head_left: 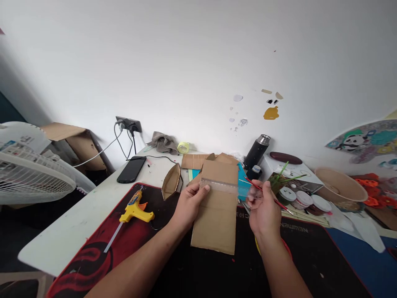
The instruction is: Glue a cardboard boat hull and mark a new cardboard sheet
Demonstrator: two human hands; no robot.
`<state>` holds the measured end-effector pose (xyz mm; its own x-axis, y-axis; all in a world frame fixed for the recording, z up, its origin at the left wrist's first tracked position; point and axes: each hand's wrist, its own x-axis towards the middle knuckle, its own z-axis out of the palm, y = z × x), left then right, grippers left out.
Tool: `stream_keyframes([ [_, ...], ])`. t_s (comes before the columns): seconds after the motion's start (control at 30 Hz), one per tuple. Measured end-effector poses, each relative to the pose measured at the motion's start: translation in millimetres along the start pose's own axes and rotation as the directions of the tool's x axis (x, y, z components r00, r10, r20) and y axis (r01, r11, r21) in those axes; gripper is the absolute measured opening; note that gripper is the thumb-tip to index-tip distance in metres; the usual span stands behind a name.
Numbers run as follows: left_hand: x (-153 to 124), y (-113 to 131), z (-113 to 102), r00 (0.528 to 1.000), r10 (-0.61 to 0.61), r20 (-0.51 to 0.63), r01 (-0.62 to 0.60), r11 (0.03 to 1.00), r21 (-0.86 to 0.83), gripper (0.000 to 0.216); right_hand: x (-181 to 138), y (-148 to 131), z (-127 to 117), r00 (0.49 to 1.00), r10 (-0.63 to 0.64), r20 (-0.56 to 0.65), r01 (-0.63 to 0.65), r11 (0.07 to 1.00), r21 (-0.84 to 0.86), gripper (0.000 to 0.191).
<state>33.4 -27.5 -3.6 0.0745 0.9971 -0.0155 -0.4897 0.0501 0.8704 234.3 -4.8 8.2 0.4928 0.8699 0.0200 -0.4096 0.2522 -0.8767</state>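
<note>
My left hand (190, 203) is closed on the left edge of a tall brown cardboard piece (214, 227), its thumb resting on the front. Across the cardboard lies a clear ruler (221, 186), which the left thumb also touches. At the right, my right hand (263, 211) is closed around a slim red pencil (282, 205) and the ruler's right end. The cardboard is tilted up above the dark desk mat (173, 265). A small folded cardboard shape (171, 182) stands left of my left hand. Beside it lies a yellow glue gun (136, 207) with a glue stick in its back.
A phone (132, 169), a grey cloth (163, 142) and a tape roll (183, 147) lie at the back left. A black flask (257, 151), several jars (302, 199) and a bowl (341, 184) stand right. A fan (34, 174) is far left.
</note>
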Motion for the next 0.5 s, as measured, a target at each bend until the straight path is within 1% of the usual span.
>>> stream_keyframes([
  [0.13,-0.2,0.0,0.9,1.0,0.006,0.017,-0.005,1.0,-0.026,0.049,-1.7,-1.1,1.3,1.0,0.01,-0.004,-0.01,1.0,-0.01,0.063],
  [0.37,-0.4,1.8,2.8,0.999,-0.033,0.0,0.033,0.999,-0.019,0.048,0.4,0.9,0.3,0.996,0.088,-0.023,-0.088,0.996,-0.003,0.06],
  [0.5,0.4,0.3,3.1,0.999,-0.044,-0.011,0.044,0.999,-0.023,0.049,1.1,1.8,-1.2,0.996,0.092,-0.01,-0.092,0.996,-0.003,0.057],
])
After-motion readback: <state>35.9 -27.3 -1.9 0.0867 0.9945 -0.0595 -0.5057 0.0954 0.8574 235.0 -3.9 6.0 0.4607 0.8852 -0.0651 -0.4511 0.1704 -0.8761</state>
